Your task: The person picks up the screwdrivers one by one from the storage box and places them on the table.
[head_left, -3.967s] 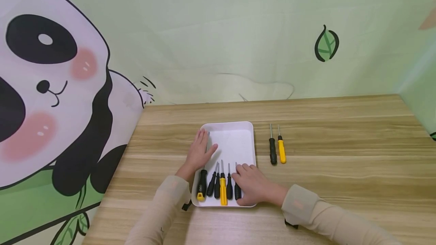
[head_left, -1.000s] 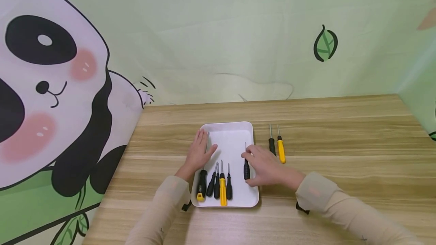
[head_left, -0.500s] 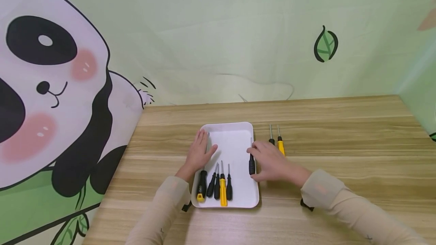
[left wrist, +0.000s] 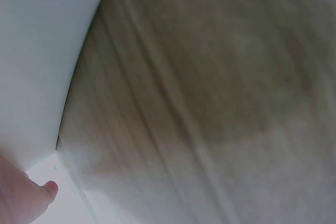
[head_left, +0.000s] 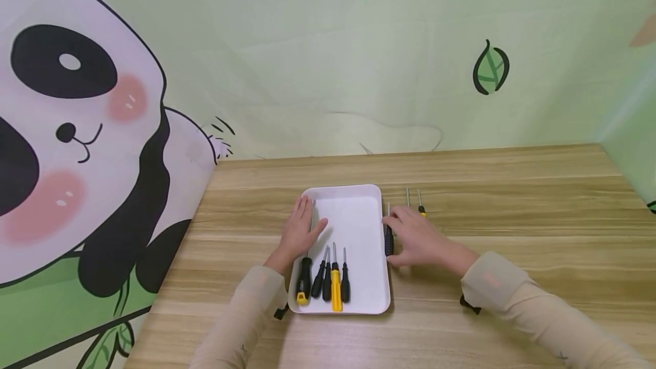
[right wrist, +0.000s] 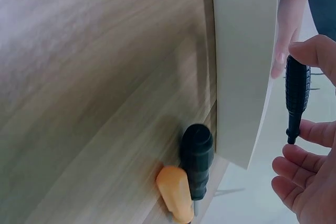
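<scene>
My right hand (head_left: 417,241) pinches the ends of a black-handled screwdriver (head_left: 389,241) between thumb and fingers. That screwdriver hangs just beyond the right wall of a white tray (head_left: 353,218), raised above the table in the right wrist view. My left hand (head_left: 298,233) rests on the tray's left edge, fingers straight and thumb spread, partly covering the shaft of a large black screwdriver with a yellow end (head_left: 304,282). Beside it in the tray lie a yellow screwdriver (head_left: 336,286) and several small black ones, including a black screwdriver (head_left: 345,283).
On the wooden table (head_left: 512,232), right of the tray, lie a black screwdriver (right wrist: 197,150) and a yellow screwdriver (right wrist: 175,192). My right hand hides most of both in the head view. Behind the table hangs a cloth (head_left: 359,73) with a panda print.
My right hand has picked the rightmost black screwdriver out of the tray's row and carried it right and away from me, past the tray's right edge. My left hand has stayed put.
</scene>
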Tool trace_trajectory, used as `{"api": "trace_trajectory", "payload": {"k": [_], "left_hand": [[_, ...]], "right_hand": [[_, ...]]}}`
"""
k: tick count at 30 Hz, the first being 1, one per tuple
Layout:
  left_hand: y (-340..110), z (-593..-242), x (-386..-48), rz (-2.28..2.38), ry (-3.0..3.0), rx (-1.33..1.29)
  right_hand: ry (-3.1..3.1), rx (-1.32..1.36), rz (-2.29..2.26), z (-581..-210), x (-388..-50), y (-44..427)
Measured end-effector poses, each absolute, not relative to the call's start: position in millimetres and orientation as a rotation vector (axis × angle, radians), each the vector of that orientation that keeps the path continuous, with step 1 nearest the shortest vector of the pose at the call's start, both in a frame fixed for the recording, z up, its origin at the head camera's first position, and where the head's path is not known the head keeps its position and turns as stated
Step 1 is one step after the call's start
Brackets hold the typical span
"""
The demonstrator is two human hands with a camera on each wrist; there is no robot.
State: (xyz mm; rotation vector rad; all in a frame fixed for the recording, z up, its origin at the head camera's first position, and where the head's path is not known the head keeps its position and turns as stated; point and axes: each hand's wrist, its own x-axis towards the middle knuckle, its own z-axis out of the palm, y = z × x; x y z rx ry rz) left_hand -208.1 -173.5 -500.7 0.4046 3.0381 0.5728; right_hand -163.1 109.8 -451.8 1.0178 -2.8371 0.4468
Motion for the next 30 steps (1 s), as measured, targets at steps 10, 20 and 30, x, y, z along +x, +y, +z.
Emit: {"api": "trace_trajectory", "payload": {"k": [10, 20, 30], "left_hand": [[-173.6, -502.2, -209.0, 0.552, 3.044, 0.41], [-172.7, -499.4, -207.4, 0.545, 3.039, 0.394], [-172.7, -499.0, -207.5, 0.554, 3.038, 0.396]], "right_hand": [[-2.861, 0.999, 0.448, -449.8, -167.0, 119.1], [-2.846, 0.999, 0.489, -448.2, -171.3, 130.3], [-2.885, 0.963, 0.452, -453.5, -176.7, 142.9]]}}
